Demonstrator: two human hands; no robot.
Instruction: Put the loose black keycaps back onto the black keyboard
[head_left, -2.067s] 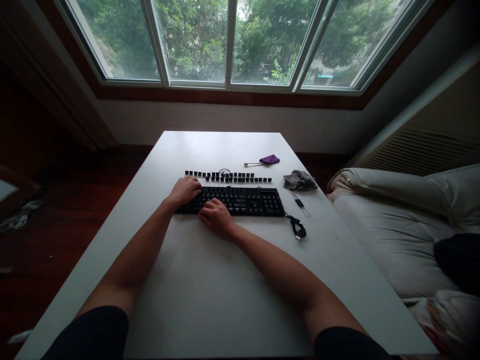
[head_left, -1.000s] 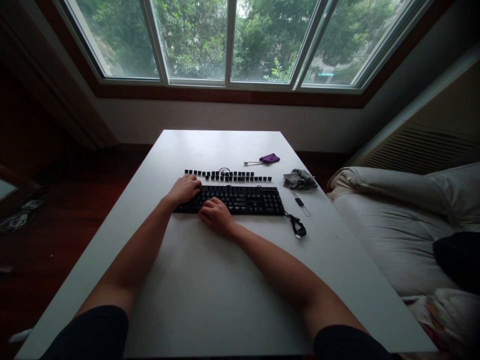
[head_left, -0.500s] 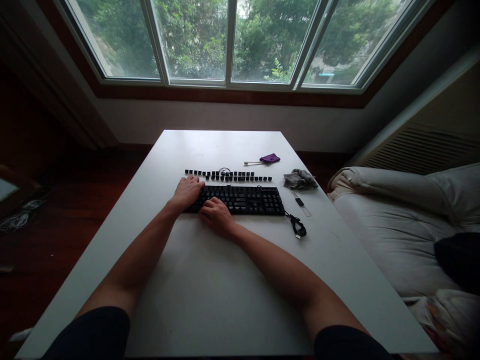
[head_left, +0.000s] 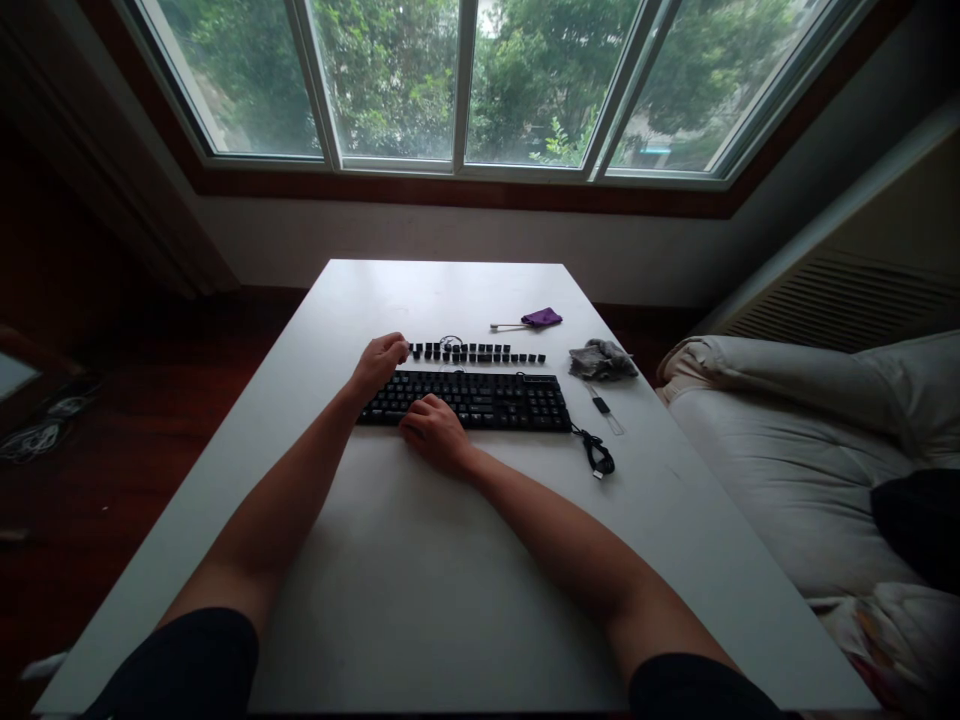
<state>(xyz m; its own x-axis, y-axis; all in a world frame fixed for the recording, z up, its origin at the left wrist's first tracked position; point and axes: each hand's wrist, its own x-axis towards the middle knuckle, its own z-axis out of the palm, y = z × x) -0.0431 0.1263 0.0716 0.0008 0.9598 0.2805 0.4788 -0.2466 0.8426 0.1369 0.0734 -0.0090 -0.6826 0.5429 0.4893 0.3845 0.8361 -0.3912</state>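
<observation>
The black keyboard lies lengthwise on the white table, its left part partly behind my hands. Just beyond it, loose black keycaps stand in two rows. My left hand is at the left end of these rows, above the keyboard's far left corner. Its fingers are pinched together and cover the keycaps there; what is between the fingertips is hidden. My right hand rests with curled fingers on the keyboard's near edge, left of the middle.
Right of the keyboard are its bundled cable, a wire keycap puller and a crumpled grey cloth. A purple pouch and a thin stick with a pale tip lie farther back. A sofa flanks the table.
My left hand has moved from the keyboard's left end up to the keycap rows, and its fingers have drawn together. My right hand has stayed on the near edge.
</observation>
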